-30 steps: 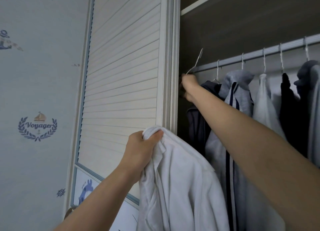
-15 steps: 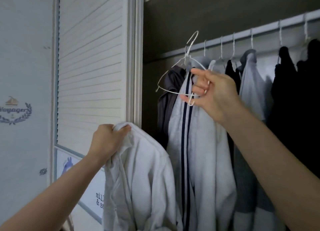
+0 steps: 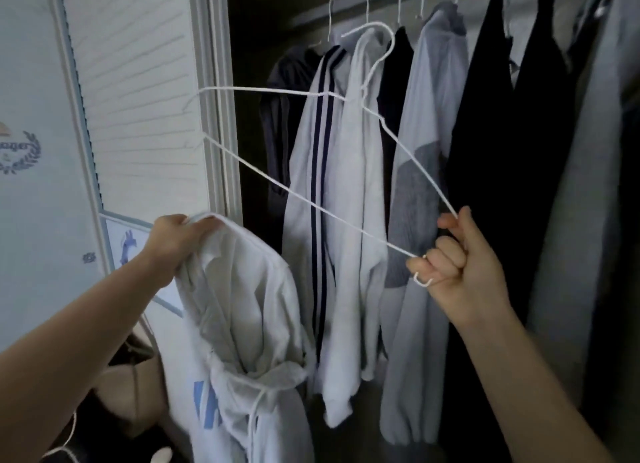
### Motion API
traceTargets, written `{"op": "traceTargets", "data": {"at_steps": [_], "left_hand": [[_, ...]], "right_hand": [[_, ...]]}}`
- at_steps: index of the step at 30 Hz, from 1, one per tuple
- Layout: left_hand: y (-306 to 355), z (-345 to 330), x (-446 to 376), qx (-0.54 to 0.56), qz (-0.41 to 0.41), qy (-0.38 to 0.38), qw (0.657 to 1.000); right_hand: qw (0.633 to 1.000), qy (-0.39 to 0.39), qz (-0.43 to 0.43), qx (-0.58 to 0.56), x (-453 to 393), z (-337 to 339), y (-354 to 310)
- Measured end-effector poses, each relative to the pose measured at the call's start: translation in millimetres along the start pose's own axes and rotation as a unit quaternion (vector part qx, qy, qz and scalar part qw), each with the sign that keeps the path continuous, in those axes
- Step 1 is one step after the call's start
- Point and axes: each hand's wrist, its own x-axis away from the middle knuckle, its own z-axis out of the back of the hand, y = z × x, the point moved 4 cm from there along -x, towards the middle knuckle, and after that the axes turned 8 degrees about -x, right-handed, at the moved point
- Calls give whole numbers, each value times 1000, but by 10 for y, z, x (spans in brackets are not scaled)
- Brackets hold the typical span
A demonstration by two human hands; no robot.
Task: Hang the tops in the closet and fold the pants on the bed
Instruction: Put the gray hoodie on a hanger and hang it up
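Note:
My left hand [image 3: 173, 242] grips a white hooded top [image 3: 242, 341] by its hem or collar edge; the top hangs down in front of the closet opening, with a blue print and a drawstring low down. My right hand [image 3: 457, 265] is closed on one corner of a white wire hanger [image 3: 298, 192], which is off the rail and tilted, its hook up near the hung clothes. The hanger is empty and lies between my two hands, apart from the white top.
Several tops on white hangers fill the closet rail [image 3: 346, 8]: a dark one, a white one with navy stripes [image 3: 322, 185], grey ones and black ones [image 3: 485, 150]. A white slatted sliding door [image 3: 138, 98] stands left. A beige bag [image 3: 128, 393] sits low left.
My right hand has taken the wire hanger off the rail and drawn it down and toward me. My view has dropped lower and closer. My left hand keeps hold of the white top.

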Motion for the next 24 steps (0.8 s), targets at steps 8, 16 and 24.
{"op": "traceTargets", "data": {"at_steps": [8,16,24], "left_hand": [[-212,155,295,62,32,-40,997],[-335,362,428,-33,29,-41,998],[175,-135,759,-79,-119,-143,979]], "right_hand": [[995,32,-92,32,147,907,212],[966,68,-47,246,649,1283,527],[970,14,-37,240,782,839,928]]}}
